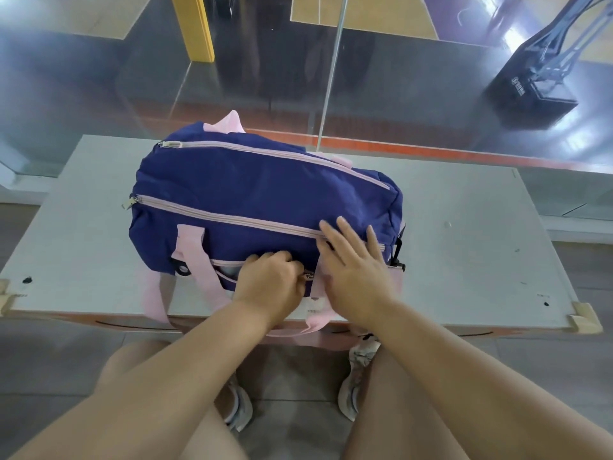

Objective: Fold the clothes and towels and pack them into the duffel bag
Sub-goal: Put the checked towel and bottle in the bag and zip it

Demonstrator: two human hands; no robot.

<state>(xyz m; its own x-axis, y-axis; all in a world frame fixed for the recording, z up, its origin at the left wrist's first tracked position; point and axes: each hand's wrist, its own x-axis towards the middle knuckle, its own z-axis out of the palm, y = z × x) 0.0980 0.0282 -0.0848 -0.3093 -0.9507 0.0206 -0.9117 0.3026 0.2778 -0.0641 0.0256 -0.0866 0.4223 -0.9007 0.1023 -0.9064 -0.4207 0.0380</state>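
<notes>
A navy duffel bag [252,200] with pink zips and pink straps lies on its side across the grey table [464,234]. Its two long zips look closed. On the near face, a side pocket is partly unzipped to the left of my left hand. My left hand [270,285] is curled at that pocket's zip, pinching the metal zip pull [308,276]. My right hand [355,263] lies flat with straight fingers on the bag just right of the pull. No clothes or towels show outside the bag.
A pink carry strap [156,293] hangs over the table's near edge. A glass barrier [331,78] stands right behind the table. My knees and shoes show below the table edge. Tape patches sit on the near table corners [585,318].
</notes>
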